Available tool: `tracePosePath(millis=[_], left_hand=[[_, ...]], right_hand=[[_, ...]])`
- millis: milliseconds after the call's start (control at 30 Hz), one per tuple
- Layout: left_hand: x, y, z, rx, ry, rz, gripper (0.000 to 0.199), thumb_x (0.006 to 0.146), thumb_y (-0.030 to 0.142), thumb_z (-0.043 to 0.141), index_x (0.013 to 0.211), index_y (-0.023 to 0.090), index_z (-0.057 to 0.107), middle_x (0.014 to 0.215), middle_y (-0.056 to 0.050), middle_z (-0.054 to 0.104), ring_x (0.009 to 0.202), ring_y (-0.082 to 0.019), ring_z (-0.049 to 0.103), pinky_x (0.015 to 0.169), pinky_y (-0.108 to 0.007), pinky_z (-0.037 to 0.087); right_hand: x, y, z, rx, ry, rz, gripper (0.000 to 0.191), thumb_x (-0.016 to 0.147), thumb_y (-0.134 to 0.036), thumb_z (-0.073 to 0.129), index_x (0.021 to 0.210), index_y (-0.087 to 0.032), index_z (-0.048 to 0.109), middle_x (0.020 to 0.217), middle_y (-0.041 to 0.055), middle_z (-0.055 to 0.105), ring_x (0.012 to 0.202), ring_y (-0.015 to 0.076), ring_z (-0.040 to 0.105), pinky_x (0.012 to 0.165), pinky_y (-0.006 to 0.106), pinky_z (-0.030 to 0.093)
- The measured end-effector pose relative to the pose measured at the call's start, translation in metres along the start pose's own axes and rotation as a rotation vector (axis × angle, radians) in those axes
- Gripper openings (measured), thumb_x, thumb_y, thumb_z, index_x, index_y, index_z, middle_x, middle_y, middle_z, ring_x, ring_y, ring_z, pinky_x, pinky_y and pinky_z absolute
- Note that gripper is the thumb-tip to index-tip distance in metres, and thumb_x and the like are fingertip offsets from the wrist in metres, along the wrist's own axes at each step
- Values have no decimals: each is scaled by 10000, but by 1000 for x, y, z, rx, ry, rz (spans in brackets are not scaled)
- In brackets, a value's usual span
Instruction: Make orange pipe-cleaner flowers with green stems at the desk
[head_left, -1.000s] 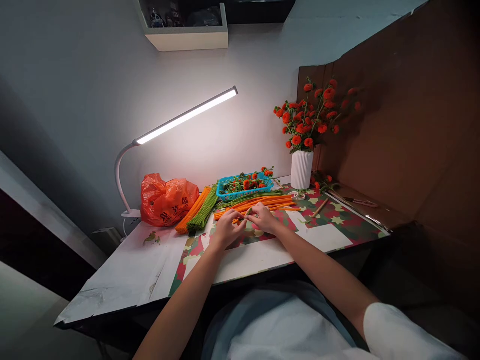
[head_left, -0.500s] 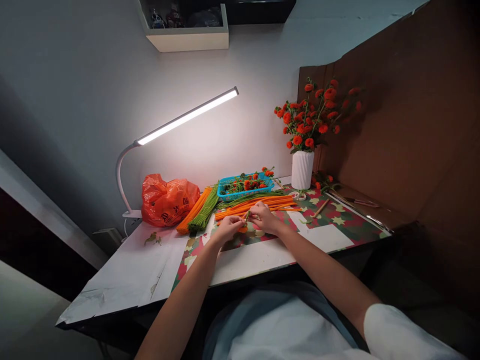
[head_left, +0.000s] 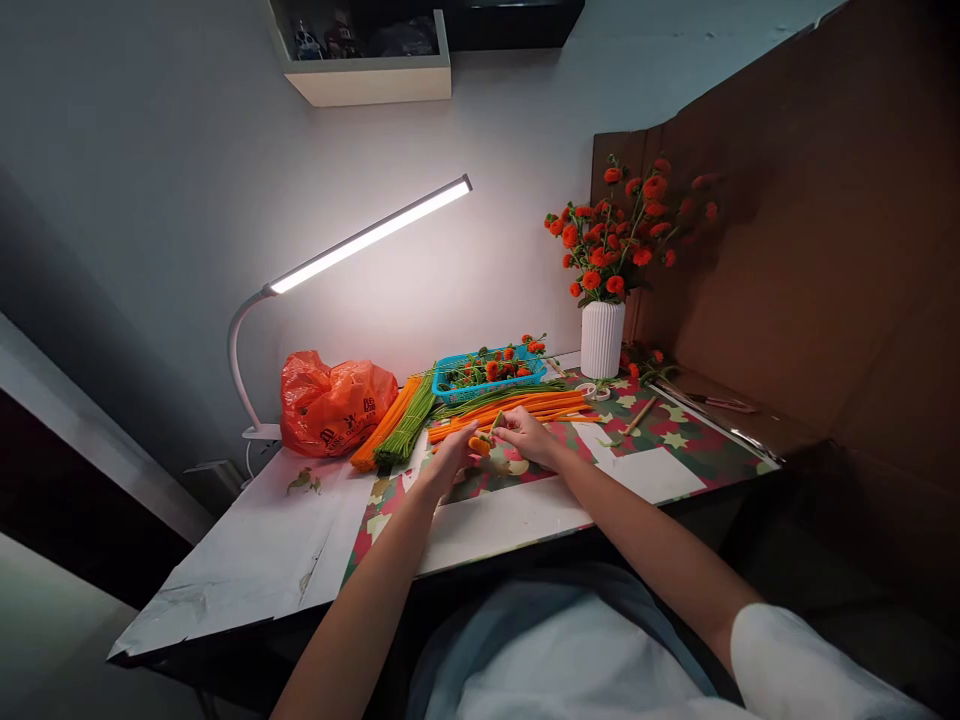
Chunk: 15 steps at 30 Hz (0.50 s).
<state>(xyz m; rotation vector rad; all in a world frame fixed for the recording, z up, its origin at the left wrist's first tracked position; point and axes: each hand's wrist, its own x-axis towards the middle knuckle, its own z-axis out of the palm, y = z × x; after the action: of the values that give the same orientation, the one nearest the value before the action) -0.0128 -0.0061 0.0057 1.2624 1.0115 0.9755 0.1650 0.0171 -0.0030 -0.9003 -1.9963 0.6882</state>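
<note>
Right hand (head_left: 523,437): thumb and fingertips pinched together on the green part of a small flower (head_left: 480,445).
Left hand (head_left: 452,454): fingers partly bent, tips right beside the flower's head; whether they grip it, I cannot tell.
Flower: rounded orange head, low and toward the left hand, with a slim green piece slanting up toward the right fingertips; finer detail is too small to read.
Flower's place: between the two hands, over the red-and-green patterned cover (head_left: 660,425).
Orange strips (head_left: 551,404): a long, loose bundle just behind the hands.
Blue basket (head_left: 457,394): beyond the strips, holding orange flowers on green stems.
Green bundle (head_left: 406,428): left of the basket, near an orange bag (head_left: 337,400).
White vase (head_left: 602,340): ribbed, upright, back right, filled with red-orange blooms (head_left: 611,240).
</note>
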Motion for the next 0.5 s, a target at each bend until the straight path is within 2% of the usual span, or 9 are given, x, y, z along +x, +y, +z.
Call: tracePosePath(millis=[100,200,267,333,400,500], left_hand=[[-1,-2,4,344,194,281,327,731,478,622,786,156,643,778,-48,635,658,-152,571,579,-255,416],[-2,-4,6,679,230,510,182,726,351,632,742,173,664,775,-47,647,735,-175,579,668,-281,432],[-1,-4,7,808,238,582,121,727,276,601,697,177,663,760,-46,648,738,-176,569,703,-294,423],[0,-5,7,836,237,585,110,716,239,579,666,176,654,746,-43,649,727,-174,563,713,-298,414],[1,-6,5,779,207,524,96,687,230,587,629,175,639,705,-30,641,704,-169,558,698,-290,408],[2,-6,3,533,124,294,117,659,268,604,596,170,615,604,-1,590,602,-143,521,594,-258,383]], right_hand=[[1,0,3,-159,85,48,233,847,-320,566,673,-170,602,707,24,566,845,193,479,720,286,332],[1,-1,6,-272,93,69,181,838,-274,587,688,-173,606,727,26,594,866,195,472,753,306,303],[0,-1,8,-311,78,64,160,843,-260,589,710,-178,621,743,26,614,879,195,470,775,321,284],[-1,0,8,-337,57,38,153,852,-246,587,721,-180,632,754,28,629,888,196,468,790,335,269],[-2,-1,6,-356,41,-12,146,856,-224,588,725,-180,636,766,30,639,889,195,467,798,346,261],[-4,-4,1,-325,27,-84,145,865,-227,584,738,-183,637,779,34,650,878,195,468,810,357,266]])
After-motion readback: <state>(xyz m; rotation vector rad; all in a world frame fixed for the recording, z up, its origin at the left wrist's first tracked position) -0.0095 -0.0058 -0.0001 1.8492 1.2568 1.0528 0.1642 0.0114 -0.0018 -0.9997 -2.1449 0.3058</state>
